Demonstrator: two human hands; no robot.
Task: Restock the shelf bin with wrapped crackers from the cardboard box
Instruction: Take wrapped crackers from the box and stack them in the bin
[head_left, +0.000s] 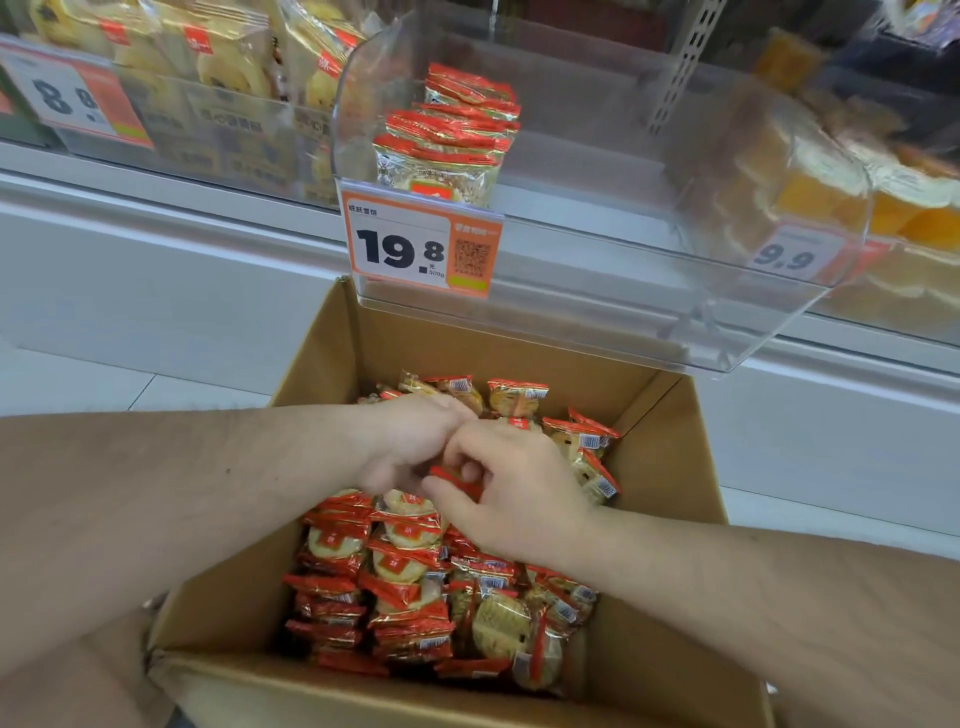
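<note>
Both hands are down inside the open cardboard box (332, 364), meeting over its middle. The right hand (511, 488) has its fingers curled round a red-edged wrapped cracker (452, 475), pinching it between thumb and fingertips. The left hand (410, 441) lies just beside and partly behind the right, its fingers curled toward the same packet; the right hand hides whether it actually grips anything, so that cannot be determined.

The box holds many wrapped crackers (405, 571): orderly upright rows on the near left side, looser packets lying at angles on the near right and along the far wall. Both forearms cross the box opening and cover part of the contents.

Directly above the far edge of the box hangs the clear plastic shelf bin (597, 234), its front lip overhanging the box's far flap. A small stack of wrapped crackers (452, 135) sits at the bin's left side; the rest of its floor shows bare. An orange price tag (421, 244) reading 19.8 is fixed to the bin's front left.

To the left, a neighbouring bin (208, 124) holds pale round snacks in clear wrap, with a price label (72, 98). To the right, another bin (893, 197) holds orange-and-yellow goods, blurred, with a 9.9 tag (784, 257). A white shelf base (156, 260) runs behind the box.
</note>
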